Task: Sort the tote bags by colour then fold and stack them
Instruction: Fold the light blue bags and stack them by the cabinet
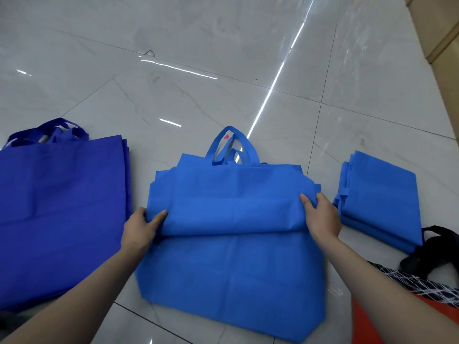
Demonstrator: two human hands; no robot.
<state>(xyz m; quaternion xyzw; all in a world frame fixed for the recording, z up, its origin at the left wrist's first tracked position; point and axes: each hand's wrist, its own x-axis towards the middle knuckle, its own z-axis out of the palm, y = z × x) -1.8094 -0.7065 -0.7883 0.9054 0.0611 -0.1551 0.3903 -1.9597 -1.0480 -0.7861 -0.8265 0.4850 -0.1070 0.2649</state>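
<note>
A pile of light blue tote bags lies flat on the floor in front of me, handles pointing away. The top light blue bag is doubled over, its lower edge lifted toward the handles. My left hand pinches the folded edge at its left end. My right hand grips the same fold at its right end. A stack of folded light blue bags sits to the right. A pile of unfolded dark blue bags lies to the left.
The floor is glossy white marble tile with bright light reflections. A black strap, a black-and-white patterned cloth and an orange bag lie at the lower right. A wooden edge runs along the upper right.
</note>
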